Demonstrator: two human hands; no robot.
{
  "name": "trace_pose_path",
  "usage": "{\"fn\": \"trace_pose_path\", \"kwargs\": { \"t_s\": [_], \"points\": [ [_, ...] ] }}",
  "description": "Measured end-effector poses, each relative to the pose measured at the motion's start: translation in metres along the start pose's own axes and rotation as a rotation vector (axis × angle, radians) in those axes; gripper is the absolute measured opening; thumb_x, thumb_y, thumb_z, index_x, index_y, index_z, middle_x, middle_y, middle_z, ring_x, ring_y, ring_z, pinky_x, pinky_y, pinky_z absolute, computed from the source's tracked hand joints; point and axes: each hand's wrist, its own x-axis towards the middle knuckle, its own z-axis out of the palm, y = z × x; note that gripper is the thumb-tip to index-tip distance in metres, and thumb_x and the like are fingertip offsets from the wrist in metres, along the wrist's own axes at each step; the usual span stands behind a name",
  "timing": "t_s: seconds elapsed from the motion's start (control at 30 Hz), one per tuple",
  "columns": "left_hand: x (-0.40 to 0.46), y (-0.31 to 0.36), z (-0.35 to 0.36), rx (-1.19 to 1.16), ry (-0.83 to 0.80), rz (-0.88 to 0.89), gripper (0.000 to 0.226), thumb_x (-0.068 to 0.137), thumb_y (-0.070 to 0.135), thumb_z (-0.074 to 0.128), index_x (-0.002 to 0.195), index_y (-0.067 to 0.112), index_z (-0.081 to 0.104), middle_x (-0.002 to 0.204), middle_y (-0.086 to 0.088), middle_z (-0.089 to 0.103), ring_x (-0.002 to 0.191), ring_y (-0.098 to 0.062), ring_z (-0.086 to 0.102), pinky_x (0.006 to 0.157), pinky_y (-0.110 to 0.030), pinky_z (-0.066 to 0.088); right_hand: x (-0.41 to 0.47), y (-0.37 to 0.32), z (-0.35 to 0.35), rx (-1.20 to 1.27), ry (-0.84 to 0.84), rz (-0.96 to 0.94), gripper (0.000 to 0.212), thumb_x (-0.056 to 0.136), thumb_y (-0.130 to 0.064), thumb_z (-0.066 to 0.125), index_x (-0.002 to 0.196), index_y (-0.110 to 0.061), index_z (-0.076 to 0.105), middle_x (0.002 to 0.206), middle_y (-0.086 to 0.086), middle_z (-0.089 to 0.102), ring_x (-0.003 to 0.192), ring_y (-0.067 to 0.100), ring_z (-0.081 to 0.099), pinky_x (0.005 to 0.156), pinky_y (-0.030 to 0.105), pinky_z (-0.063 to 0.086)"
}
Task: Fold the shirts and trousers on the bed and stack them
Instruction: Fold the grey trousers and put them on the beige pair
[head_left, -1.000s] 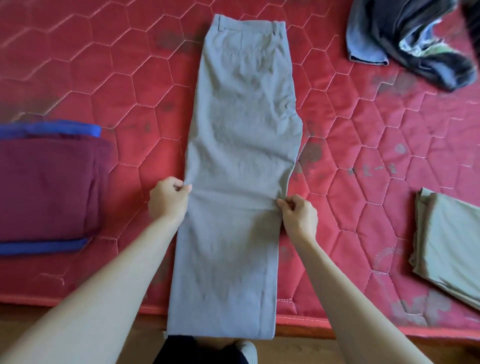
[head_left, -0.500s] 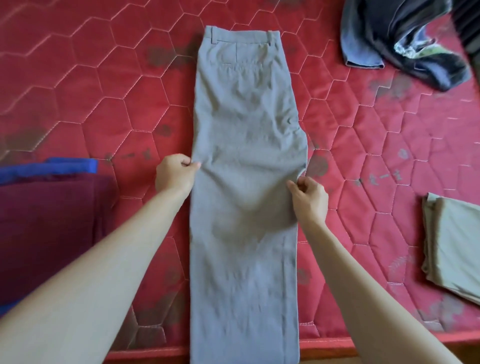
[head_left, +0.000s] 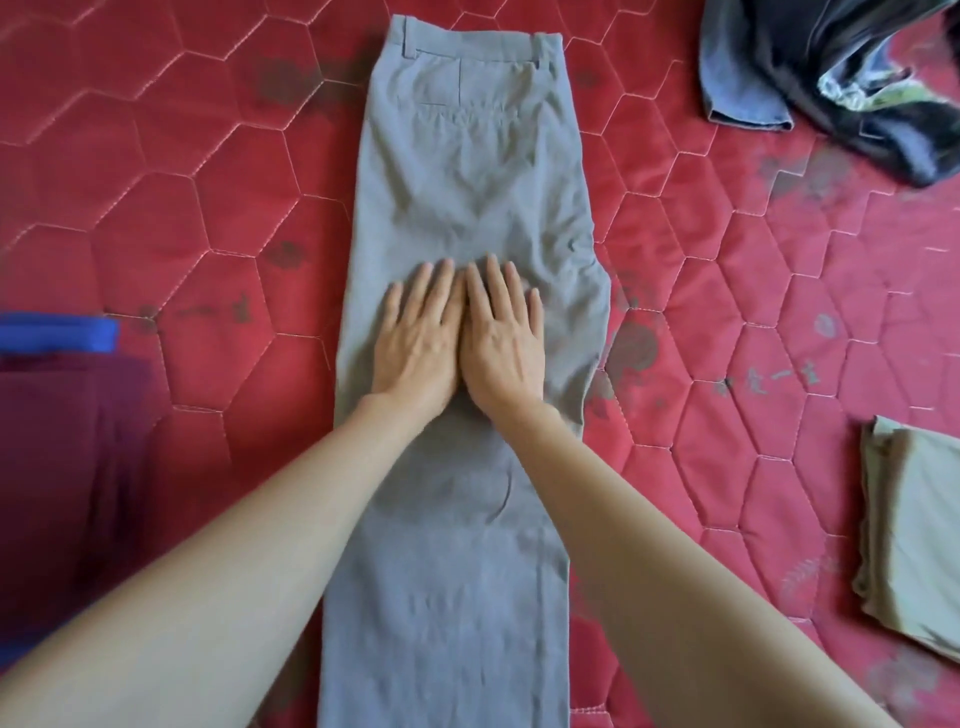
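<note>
grey trousers (head_left: 467, 182) lie flat down the centre of the frame, folded lengthwise so one leg sits on the other, waistband w/ belt loops at the top edge, legs running off the bottom edge. fabric looks like a thin woven cotton, matte, w/ soft creases round the seat and a welt pocket outline near the top.

left hand (head_left: 418, 345) and right hand (head_left: 501, 340) both lie palm-down on the trousers at mid-frame, side by side and touching along the index fingers, all fingers straight and slightly spread, gripping nothing, just pressing the cloth flat. bare forearms come in from the lower corners.

surface: a red mattress (head_left: 182, 208), quilted in a hexagon stitch pattern w/ pale thread, velvety-looking, w/ dark smudgy marks in several cells.

left edge of frame: a folded maroon garment (head_left: 57, 467) w/ a bright blue garment (head_left: 62, 332) showing at its upper side, blurred. right edge, lower: a folded beige-olive garment (head_left: 914, 530), smooth, squared corners. upper right corner: a loose heap of dark clothes (head_left: 810, 67), denim-blue and black w/ a bit of patterned lining, crumpled, unfolded. all three lie well apart from the trousers. room beyond the mattress can't be seen.
</note>
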Motion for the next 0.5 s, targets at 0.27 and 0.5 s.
{"fn": "trace_pose_path", "kwargs": {
  "t_s": [0.27, 0.5],
  "points": [
    [-0.07, -0.041, 0.021, 0.028, 0.019, -0.241, 0.062, 0.098, 0.039, 0.024, 0.152, 0.009, 0.025, 0.161, -0.011, 0.017, 0.148, -0.029, 0.017, 0.116, -0.053, 0.015, -0.056, 0.083, 0.001, -0.137, -0.055, 0.375, 0.06, 0.102, -0.045, 0.02, 0.155, -0.024, 0.001, 0.163, -0.001, -0.004, 0.149, 0.016, -0.006, 0.12, 0.048, -0.004],
    [-0.036, -0.018, -0.004, 0.126, 0.098, -0.056, 0.057, 0.098, 0.028, 0.03, 0.151, 0.006, 0.027, 0.161, -0.009, 0.018, 0.149, -0.027, 0.012, 0.119, -0.052, 0.008, -0.039, 0.058, -0.017, -0.079, 0.108, 0.279, 0.057, 0.103, -0.032, 0.031, 0.154, -0.013, 0.015, 0.162, 0.011, 0.006, 0.15, 0.025, 0.003, 0.12, 0.048, -0.003]
  ]
}}
